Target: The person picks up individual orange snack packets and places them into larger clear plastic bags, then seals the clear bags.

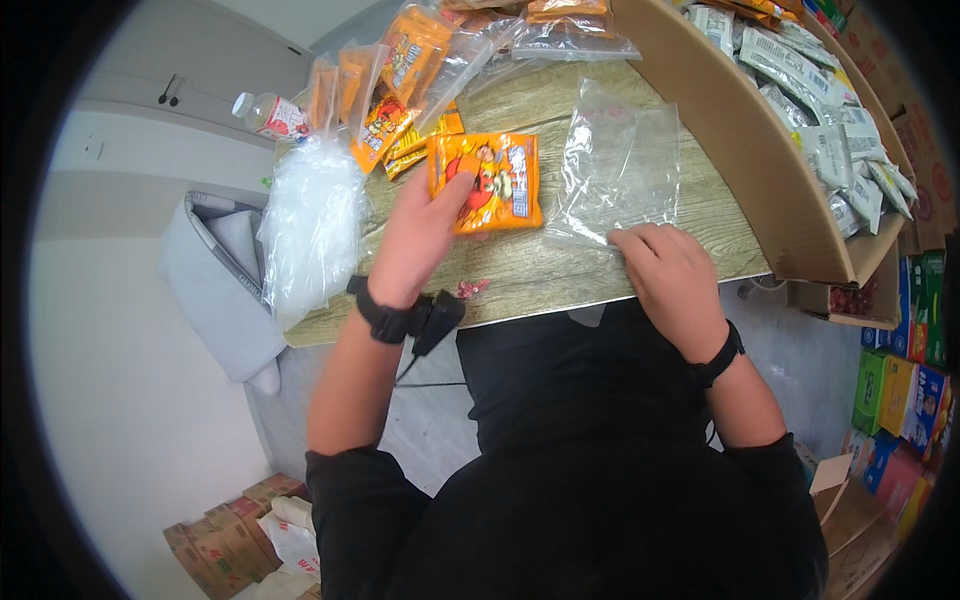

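Observation:
My left hand holds an orange snack packet by its left side, thumb on the printed front, above the wood-grain table. To its right a clear plastic bag lies flat on the table. My right hand rests at the near edge of this bag, fingertips on its lower edge; whether they pinch it cannot be told. A stack of clear plastic bags lies left of my left hand. Behind the held packet lie further orange packets, and clear bags with orange packets inside stand beyond.
An open cardboard box with many white packets stands along the table's right side. A plastic bottle is at the far left corner. A small red scrap lies near the front edge. Colourful cartons are stacked at the right.

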A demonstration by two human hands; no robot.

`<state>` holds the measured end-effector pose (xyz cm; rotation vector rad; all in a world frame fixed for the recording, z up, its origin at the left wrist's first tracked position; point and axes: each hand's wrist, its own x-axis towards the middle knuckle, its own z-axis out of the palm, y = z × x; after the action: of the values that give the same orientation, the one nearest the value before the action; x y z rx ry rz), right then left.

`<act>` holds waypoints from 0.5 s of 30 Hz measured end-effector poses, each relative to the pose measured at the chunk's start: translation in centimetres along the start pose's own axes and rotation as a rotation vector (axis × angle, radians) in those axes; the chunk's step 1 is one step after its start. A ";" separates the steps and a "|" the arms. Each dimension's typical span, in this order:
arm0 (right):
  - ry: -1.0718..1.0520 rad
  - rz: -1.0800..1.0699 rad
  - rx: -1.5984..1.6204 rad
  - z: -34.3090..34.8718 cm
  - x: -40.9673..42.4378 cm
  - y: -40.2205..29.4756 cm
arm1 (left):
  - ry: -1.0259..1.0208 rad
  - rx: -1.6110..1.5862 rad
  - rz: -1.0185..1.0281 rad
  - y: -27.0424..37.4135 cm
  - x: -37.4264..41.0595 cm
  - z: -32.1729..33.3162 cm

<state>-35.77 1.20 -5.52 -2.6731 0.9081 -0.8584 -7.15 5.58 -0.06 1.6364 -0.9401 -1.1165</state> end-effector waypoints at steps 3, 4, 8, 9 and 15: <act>-0.041 0.056 -0.009 0.2 0.7 -0.5 | -0.009 -0.260 -0.110 -0.6 -3.3 -0.4; -0.044 0.057 -0.001 0.5 0.7 -0.4 | -0.027 -0.314 -0.140 -1.3 -4.0 -0.6; -0.072 0.076 0.027 1.0 0.7 0.0 | -0.169 -0.451 -0.235 -3.0 -6.8 -0.3; -0.083 0.079 0.033 1.0 0.8 -0.1 | -0.222 -0.471 -0.246 -3.5 -7.4 -0.2; -0.068 0.222 0.318 0.4 1.6 -2.2 | -0.200 -0.357 -0.279 -5.0 -8.0 2.7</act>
<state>-33.45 1.98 -4.31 -2.2683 0.9421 -0.7817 -11.65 13.70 -3.26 1.4048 -0.5986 -1.5635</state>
